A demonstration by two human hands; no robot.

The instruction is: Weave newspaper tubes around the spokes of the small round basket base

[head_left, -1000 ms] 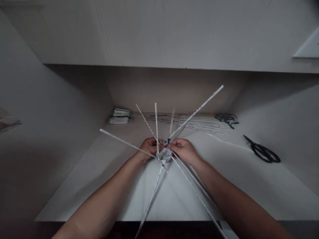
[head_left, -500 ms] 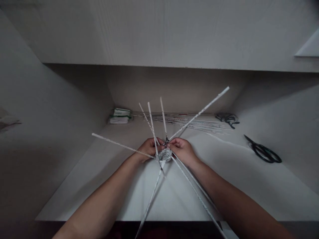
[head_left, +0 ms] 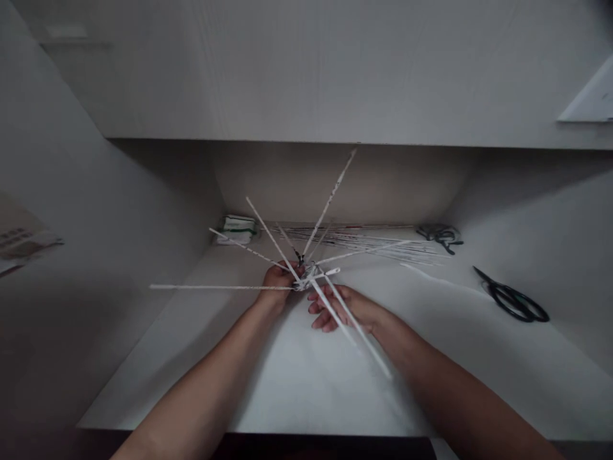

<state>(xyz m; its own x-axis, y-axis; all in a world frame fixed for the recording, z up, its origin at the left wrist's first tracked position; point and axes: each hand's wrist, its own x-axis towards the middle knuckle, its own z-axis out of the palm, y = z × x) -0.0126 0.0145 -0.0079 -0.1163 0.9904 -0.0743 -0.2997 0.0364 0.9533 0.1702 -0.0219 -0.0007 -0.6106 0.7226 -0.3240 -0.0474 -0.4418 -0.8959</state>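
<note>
A: Where is the basket (head_left: 309, 276)?
B: Mid-view, between the person's hands, over the white tabletop (head_left: 282, 390). Small, pale, woven. Whether its base touches the surface: cannot tell.

A: And the sticks (head_left: 330, 201) on it?
B: Long, thin, white with dark flecks. They fan out from the basket on several sides: left, far side, right. Two slant toward the near right, ends blurred. One short-looking stick points across the near side.

A: Left hand (head_left: 275, 281)?
B: At the basket's left side, fingers curled, grip pinching the edge. Thumb partly hidden behind sticks.

A: Right hand (head_left: 342, 308)?
B: Just beside the basket, to the right and nearer. Grip loose, fingers apart and bent, the two slanting sticks passing over it. Contact with those: cannot tell.

A: Further out?
B: Pile of loose sticks (head_left: 364, 243) along the back, lying roughly crosswise. White packet with a green band (head_left: 238, 230) at its left end. Dark tangle (head_left: 440, 236) at its right, too unclear to name.

A: Right side?
B: Black scissors (head_left: 498, 291), tips pointing away and left, well apart from the hands. Thin white strip (head_left: 447, 281) runs up to them.
</note>
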